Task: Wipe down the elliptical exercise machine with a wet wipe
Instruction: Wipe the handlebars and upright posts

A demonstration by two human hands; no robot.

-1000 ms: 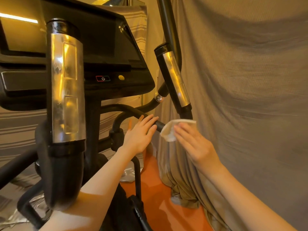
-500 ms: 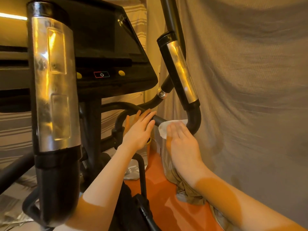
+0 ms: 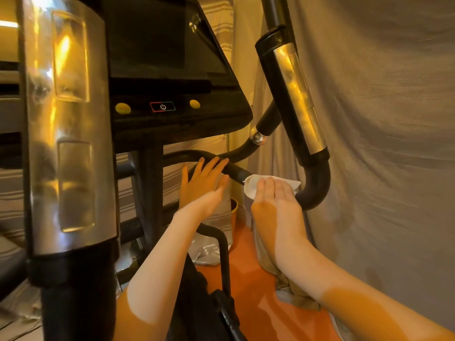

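Observation:
The elliptical machine's black console (image 3: 160,57) fills the upper left, with a black curved bar (image 3: 236,172) running below it to the right. My right hand (image 3: 275,207) presses a white wet wipe (image 3: 251,187) flat onto that bar, just left of its upward bend (image 3: 316,183). Its fingers lie straight over the wipe. My left hand (image 3: 204,183) rests on the same bar a little to the left, fingers spread and straight, holding nothing.
A big silver-and-black handlebar grip (image 3: 69,134) stands close at the left. A second grip (image 3: 295,94) rises above the bend at the right. Grey cloth (image 3: 381,143) hangs along the right side. Orange floor (image 3: 248,279) and black frame tubes (image 3: 225,254) lie below.
My right hand has slid the wipe rightward along the bar toward the bend and now lies flatter on it. The left hand stays on the bar. The view has moved closer.

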